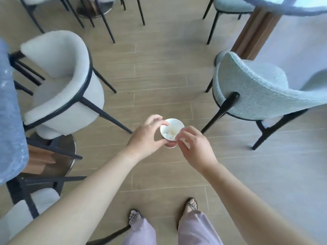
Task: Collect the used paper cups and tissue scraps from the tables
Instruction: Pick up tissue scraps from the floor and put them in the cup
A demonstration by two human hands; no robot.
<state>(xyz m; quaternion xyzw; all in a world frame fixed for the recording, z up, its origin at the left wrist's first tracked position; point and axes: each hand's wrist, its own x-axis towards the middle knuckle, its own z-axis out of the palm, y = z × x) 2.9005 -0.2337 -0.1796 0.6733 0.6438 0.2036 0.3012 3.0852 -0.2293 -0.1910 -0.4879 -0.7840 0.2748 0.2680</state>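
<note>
A white paper cup [174, 125] with a reddish lower part is held upright in mid-air over the floor, between both hands. Crumpled white tissue scraps [170, 133] lie inside it. My left hand [146, 135] grips the cup's left side, thumb and fingers around the rim and wall. My right hand [194, 147] touches the cup's right rim with its fingertips. The cup's base is mostly hidden by my fingers.
A grey-white armchair [58, 82] stands to the left by a blue table edge [10, 112]. A pale blue chair [256, 89] stands to the right, near a round table [290, 7] on a wooden pedestal. Wood-look floor [159, 76] lies between them; my sandalled feet are below.
</note>
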